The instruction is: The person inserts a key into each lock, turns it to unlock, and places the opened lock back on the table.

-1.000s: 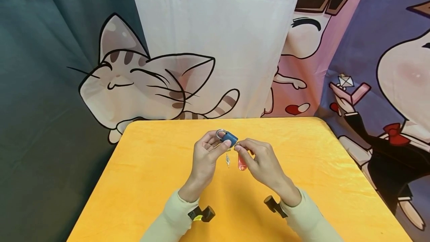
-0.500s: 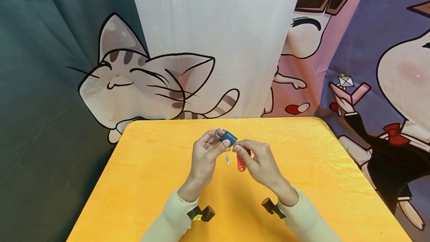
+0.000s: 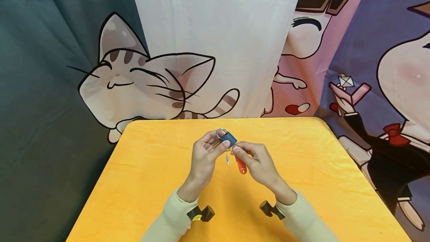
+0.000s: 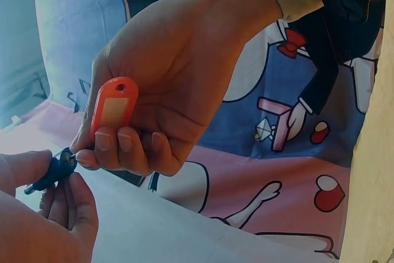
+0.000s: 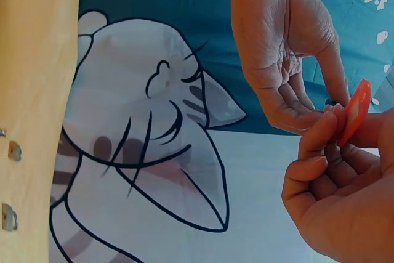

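The lock point(image 3: 229, 138) is held up over the yellow surface point(image 3: 151, 182), between the two hands, in the fingers of the left hand point(image 3: 205, 156). They are closed on its blue body, the thumb on the near side and other fingers behind. It tilts, its silver shackle pointing to the far left and its lower end to the near right, toward the right hand point(image 3: 261, 160). That hand's thumb and forefinger pinch the key point(image 4: 75, 156), just to the right of the lock, while its other fingers curl in. A thin metal bit of the key shows between the fingertips and the lock's end; how deep it sits cannot be told. The red tag point(image 3: 241, 166) sticks out on the near side of the right fingers, its pale label showing from the left wrist. Below the lock, just left of the tag, a small metal piece point(image 3: 227, 160) shows, too small to make out.
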A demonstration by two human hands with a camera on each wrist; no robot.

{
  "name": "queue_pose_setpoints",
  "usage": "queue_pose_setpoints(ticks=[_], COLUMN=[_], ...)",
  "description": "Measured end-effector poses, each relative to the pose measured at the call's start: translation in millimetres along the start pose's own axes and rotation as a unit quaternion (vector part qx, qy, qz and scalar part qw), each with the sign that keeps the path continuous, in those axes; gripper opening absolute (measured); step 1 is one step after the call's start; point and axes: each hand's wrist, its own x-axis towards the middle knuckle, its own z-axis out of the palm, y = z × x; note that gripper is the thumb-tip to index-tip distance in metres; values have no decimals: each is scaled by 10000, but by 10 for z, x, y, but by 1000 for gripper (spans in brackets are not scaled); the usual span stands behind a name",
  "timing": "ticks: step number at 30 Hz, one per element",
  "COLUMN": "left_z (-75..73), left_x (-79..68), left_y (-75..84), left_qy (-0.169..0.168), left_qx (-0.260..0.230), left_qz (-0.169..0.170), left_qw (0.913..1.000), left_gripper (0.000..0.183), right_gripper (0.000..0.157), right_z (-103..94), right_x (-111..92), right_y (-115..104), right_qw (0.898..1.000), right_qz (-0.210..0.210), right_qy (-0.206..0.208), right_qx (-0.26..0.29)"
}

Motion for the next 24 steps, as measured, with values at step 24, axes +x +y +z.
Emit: queue_pose_setpoints(ticks=[24], left_z=[-14], left_x=[-18], left_y=[-3], left_qy=[-128], left_qx=[187], left_qz=[27], left_qw=[9997], left_gripper=[27], right_gripper=[31], right_z=[-32], right_x=[-5], right_y=[24], right_qw=[9730], right_qz=[607], right_qy=[-875], right_qx=[2048])
